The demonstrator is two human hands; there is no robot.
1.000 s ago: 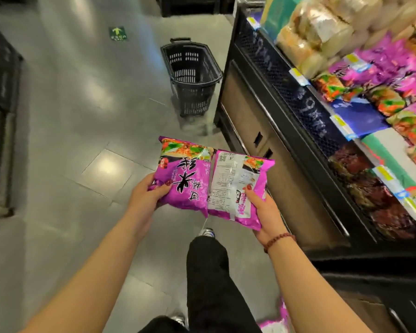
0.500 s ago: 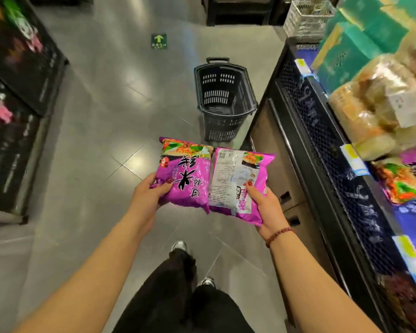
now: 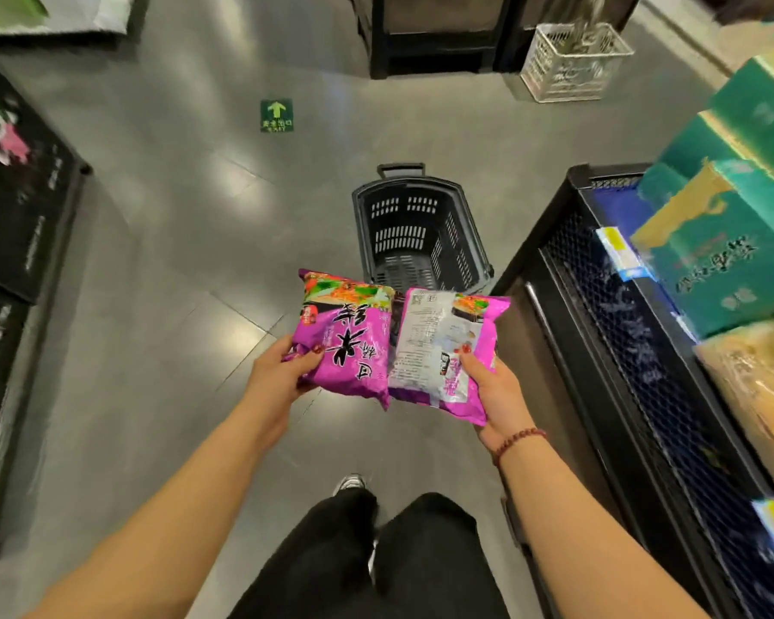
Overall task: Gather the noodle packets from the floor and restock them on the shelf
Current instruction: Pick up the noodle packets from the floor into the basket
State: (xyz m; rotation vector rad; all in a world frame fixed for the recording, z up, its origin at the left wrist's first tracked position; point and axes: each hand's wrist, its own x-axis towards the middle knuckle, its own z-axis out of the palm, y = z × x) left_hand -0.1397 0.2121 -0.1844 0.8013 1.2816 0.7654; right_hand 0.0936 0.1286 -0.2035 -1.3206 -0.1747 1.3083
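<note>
Currently, layout ref., large to small:

1. Floor (image 3: 153, 261): glossy grey tile.
2. Shelf (image 3: 622, 350): black mesh-front unit on the person's right. Green boxes (image 3: 724, 270) sit on it at the far end.
3. Basket (image 3: 421, 234): black plastic, standing on the floor ahead, just beside the shelf end.
4. Left packet (image 3: 345, 346) and right packet (image 3: 439, 350): purple noodle pkts held side by side above the floor, inner edges touching. Left pkt shows its printed front, right pkt its back panel. Neither is on the shelf yet.
5. Left hand (image 3: 278, 377): grips the left pkt's outer edge, thumb on top, fingers hidden below.
6. Right hand (image 3: 497, 395): same grip on the right pkt, thumb on the back panel.

Step in hand (est.): carry, then stock.

- Turn right toward the shelf. The matching purple slot isn't in view here, so locate it before reaching.
- Keep pkts flat w/ light thumb pressure. Contents are prob. brittle and the film slick.
- Flip the right pkt front-up before placing.
- Place one pkt at a time. Don't release either until it's seated.
</note>
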